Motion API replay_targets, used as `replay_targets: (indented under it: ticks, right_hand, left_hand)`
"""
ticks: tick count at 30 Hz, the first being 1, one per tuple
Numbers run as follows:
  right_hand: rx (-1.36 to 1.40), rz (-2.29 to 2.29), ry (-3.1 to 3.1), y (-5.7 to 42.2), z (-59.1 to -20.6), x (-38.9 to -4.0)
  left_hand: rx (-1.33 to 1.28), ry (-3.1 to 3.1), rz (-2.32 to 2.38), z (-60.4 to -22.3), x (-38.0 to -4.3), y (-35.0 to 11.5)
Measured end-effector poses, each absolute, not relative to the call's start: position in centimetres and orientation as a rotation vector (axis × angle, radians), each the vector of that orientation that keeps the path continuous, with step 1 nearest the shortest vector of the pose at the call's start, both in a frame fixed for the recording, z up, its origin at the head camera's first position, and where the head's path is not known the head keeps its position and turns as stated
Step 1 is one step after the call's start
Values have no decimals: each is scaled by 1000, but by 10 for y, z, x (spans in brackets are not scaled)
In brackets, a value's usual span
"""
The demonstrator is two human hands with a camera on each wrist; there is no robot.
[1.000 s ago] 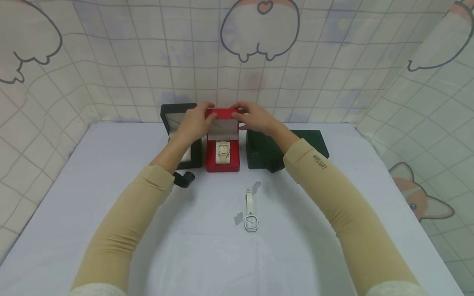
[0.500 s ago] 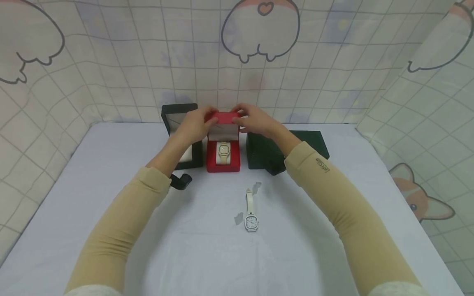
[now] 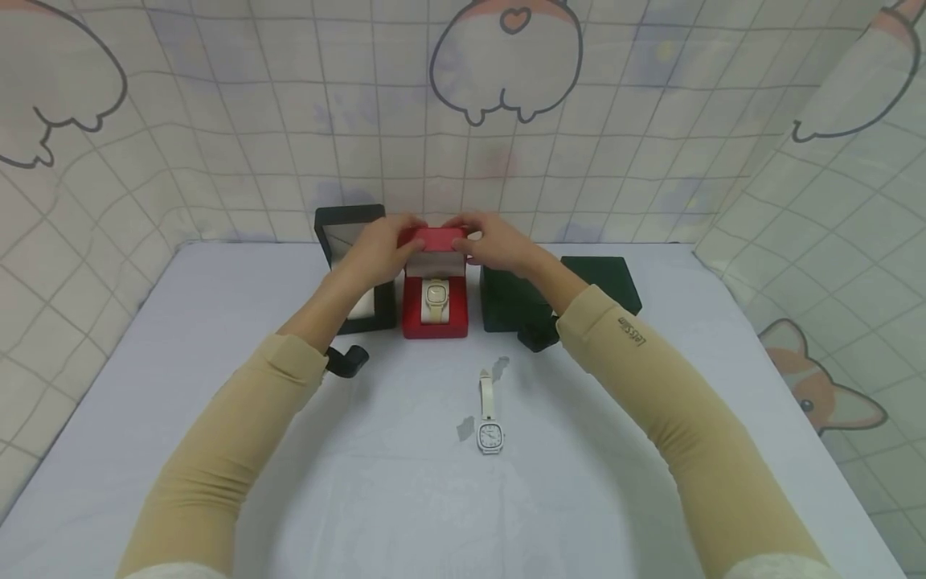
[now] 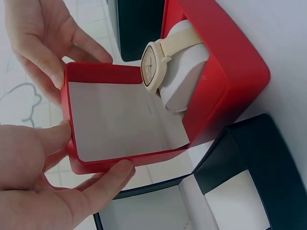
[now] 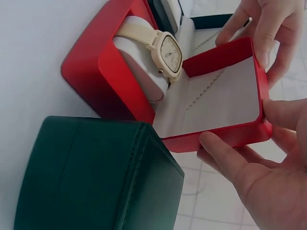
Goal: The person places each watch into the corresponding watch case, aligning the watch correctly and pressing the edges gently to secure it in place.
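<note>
Both hands hold the lid [image 3: 440,239] of a red watch box, which stands partly open. My left hand [image 3: 378,248] pinches the lid's left corner between thumb and fingers. At the opposite corner my right hand [image 3: 497,243] grips it the same way. Inside the base, a cream watch [image 3: 436,294] is wrapped round a white cushion [image 4: 184,79]. In the left wrist view the lid's pale lining [image 4: 115,120] shows, with fingers on its outer edges. A second watch [image 3: 490,435], white-strapped with a square-round face, lies flat on the table nearer the front.
An open dark box [image 3: 350,215] with pale lining stands directly left of the red one, partly behind my left arm. To the right is a closed green box [image 3: 600,277], partly covered by my right forearm. A patterned cloth wall [image 3: 499,161] rises behind the table [image 3: 405,482].
The red lid has tilted forward and down over the watch, both hands lowering with it. The boxes and the watch on the table have stayed in place.
</note>
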State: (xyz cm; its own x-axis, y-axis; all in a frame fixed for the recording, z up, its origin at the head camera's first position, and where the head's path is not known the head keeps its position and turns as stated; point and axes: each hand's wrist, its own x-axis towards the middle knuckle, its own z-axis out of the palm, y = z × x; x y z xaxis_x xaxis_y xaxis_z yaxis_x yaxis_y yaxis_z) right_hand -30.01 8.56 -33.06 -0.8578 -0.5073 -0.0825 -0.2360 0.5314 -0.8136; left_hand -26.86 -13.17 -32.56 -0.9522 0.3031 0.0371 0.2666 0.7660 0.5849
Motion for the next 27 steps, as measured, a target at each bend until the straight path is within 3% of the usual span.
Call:
replay_targets:
  ticks: [27]
  right_hand:
    - [-627,-1152,2614,82,-337,-283]
  left_hand:
    - [445,2867,994,-332,-259,-136]
